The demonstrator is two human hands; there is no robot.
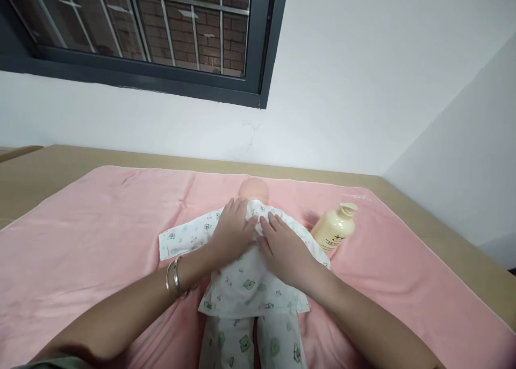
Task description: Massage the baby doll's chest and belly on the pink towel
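Observation:
A baby doll (253, 189) in white printed pyjamas (245, 283) lies on its back on a pink blanket (92, 240), head toward the wall. My left hand (233, 230) rests flat on the doll's chest near the collar, fingers stretched out; two bangles circle that wrist. My right hand (284, 250) lies flat beside it on the doll's chest and shoulder, fingers spread and touching the fabric. The two hands meet at the middle of the shirt. Neither hand holds anything.
A cream pump bottle (335, 226) lies on its side on the blanket just right of the doll. The blanket covers a tan mattress (451, 240) set against a white wall, with a barred window (161, 25) above.

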